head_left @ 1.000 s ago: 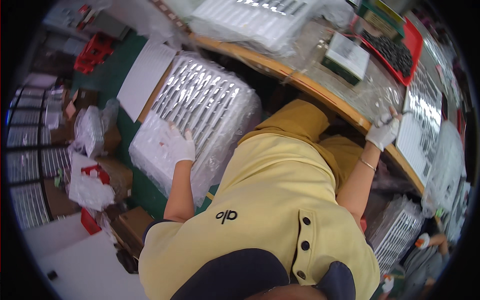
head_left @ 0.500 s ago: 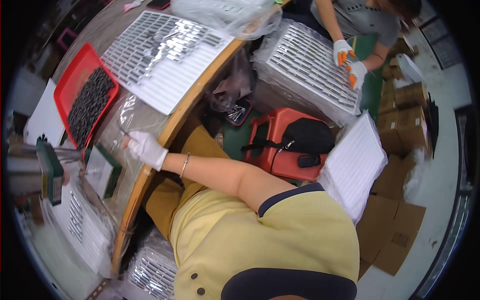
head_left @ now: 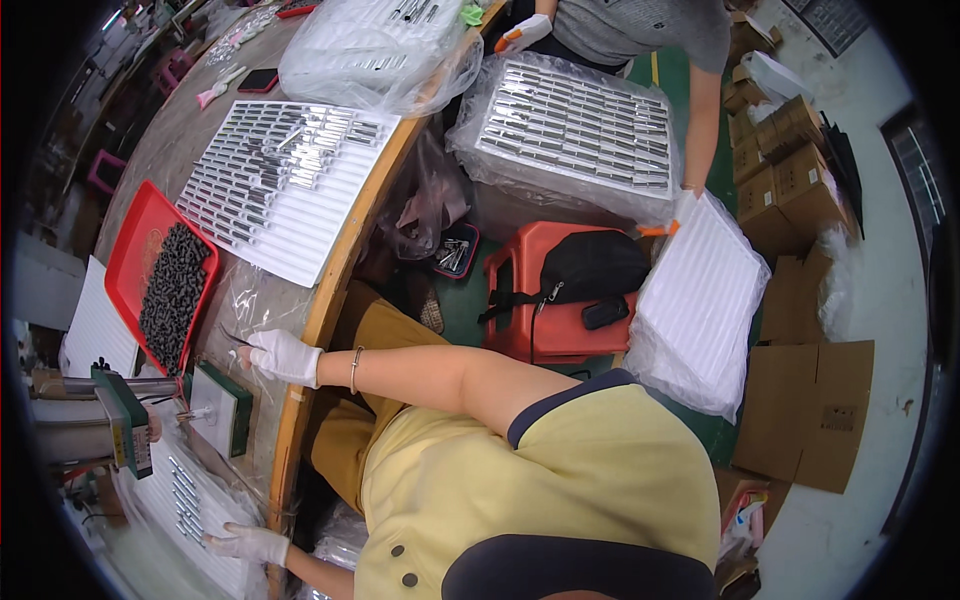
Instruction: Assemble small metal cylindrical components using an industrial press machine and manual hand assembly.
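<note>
My right hand, in a white glove, is closed around a thin, dark, curved tool that looks like tweezers, above the table's near edge. My left hand, also gloved, reaches over a white ridged tray at the lower left. Its fingers are stretched out, with the tips close to a block of small silver metal tubes. A small device with a green-edged white face stands between my hands. Beyond it, a red tray holds a heap of small black pieces.
A larger ridged tray with silver tubes lies farther along the table. Bagged trays sit behind it. To the right are a red stool with a black bag, wrapped white trays, cardboard boxes and a co-worker's gloved hand.
My left hand has come into view over the lower-left tray. My right hand still holds the thin tool. The co-worker's hands have parted, one reaching the wrapped white trays. The view has shifted.
</note>
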`<state>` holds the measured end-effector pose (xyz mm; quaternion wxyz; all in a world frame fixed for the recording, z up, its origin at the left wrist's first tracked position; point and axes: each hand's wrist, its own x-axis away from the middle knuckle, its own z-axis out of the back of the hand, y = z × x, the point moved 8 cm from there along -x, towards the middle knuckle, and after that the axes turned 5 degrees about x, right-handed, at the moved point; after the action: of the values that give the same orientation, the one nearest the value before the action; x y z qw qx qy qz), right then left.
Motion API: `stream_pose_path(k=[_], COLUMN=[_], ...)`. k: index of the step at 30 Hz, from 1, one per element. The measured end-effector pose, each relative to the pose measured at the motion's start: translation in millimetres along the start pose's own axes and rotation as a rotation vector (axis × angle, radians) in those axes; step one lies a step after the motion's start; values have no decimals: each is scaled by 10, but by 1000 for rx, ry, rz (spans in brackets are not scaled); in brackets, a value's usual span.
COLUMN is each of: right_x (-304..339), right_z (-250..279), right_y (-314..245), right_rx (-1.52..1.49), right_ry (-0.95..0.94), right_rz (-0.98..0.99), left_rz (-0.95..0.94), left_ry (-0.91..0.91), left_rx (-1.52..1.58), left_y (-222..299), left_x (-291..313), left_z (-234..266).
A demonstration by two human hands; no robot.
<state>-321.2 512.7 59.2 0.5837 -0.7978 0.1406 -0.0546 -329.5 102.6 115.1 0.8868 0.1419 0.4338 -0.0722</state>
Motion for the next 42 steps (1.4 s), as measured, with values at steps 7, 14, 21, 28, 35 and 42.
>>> stream_pose_path(k=[7,14,21,28,35,42], right_x=[-8,13,-94,-84,-102,-100], right_z=[35,33,53,-1,-22,-14], right_y=[-60,-104,37,14,12,10], right_rx=[127,311,417,581,638,586], right_ry=[77,272,294,302,265,229], right_rz=[34,182,224,242,252,252], left_rz=[111,128,159,206,208,266], left_ry=[-41,26,109,76,59,36], left_rx=[-349,167,327,275,269,288], left_y=[-90,-12,75,-53,-91,-94], left_x=[137,125,134,153,149,163], left_z=[-304,-87,-14,-39,-89,-105])
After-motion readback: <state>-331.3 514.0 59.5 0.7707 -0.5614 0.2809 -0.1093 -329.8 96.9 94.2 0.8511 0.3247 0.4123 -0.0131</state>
